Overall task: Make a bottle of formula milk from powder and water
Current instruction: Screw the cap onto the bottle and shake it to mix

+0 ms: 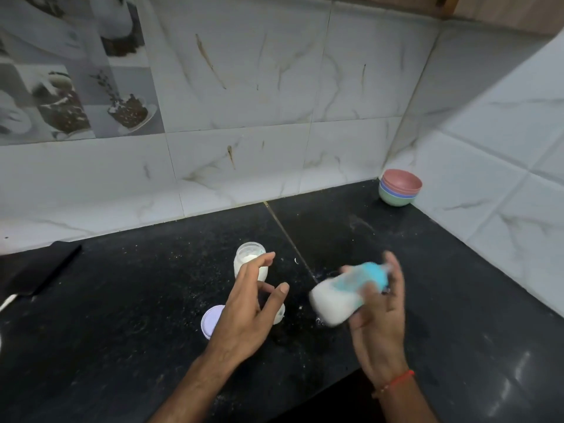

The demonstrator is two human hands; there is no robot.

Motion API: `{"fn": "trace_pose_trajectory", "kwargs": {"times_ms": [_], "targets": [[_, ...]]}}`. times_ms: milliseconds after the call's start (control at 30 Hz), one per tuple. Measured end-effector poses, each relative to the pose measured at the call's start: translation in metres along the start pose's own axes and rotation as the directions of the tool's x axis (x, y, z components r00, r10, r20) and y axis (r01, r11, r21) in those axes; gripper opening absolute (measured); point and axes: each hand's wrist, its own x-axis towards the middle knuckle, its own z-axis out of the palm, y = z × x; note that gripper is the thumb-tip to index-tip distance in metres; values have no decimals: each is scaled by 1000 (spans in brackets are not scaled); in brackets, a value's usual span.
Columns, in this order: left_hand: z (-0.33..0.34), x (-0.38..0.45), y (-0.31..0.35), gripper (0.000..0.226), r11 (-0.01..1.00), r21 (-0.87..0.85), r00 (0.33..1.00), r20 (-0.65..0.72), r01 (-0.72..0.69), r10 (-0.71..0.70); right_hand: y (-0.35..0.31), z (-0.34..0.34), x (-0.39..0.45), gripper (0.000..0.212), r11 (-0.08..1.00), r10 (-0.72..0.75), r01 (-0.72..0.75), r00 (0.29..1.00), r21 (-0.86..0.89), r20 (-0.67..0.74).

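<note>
Right hand [378, 315] wrapped around a bottle [341, 300], held above the counter [137, 300] and tilted, blue cap end up toward the fingertips, base down and to the left. Bottle blurred; white milk visible in its lower half. Red thread around the right wrist. Left hand [247, 312] open and empty, fingers spread and slightly curled, hovering above the counter just left of the bottle, not touching it. Behind the left fingers, an open jar [250, 257] standing upright with white powder inside. Below the left hand, a pale round lid [210, 320] flat on the counter, partly hidden by the palm; beside it, another small white item mostly covered by the hand, too hidden to identify. White specks scattered across the black counter around the jar. In the far corner, stacked bowls [400, 187] against the tiled wall, well apart from both hands.
</note>
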Motion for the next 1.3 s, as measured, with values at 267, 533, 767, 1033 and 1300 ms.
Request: {"fn": "trace_pose_trajectory", "kwargs": {"times_ms": [267, 533, 767, 1033, 1300], "targets": [[39, -10, 5, 48, 1000, -1, 999, -37, 11, -11, -10, -42, 13, 89, 946, 206, -127, 946, -298, 249], [60, -13, 12, 48, 1000, -4, 997, -74, 28, -28, -20, -63, 43, 53, 878, 164, -29, 956, 478, -242], [72, -17, 12, 50, 998, 18, 997, -61, 53, -52, -21, -67, 24, 90, 877, 359, -95, 780, -471, 513], [71, -18, 14, 50, 998, 28, 998, -51, 47, -46, -19, -63, 31, 58, 967, 160, -150, 987, 207, -33], [65, -10, 16, 49, 999, 30, 999, -18, 35, -35, -22, -62, 34, 50, 934, 110, -60, 986, 352, -122]]}}
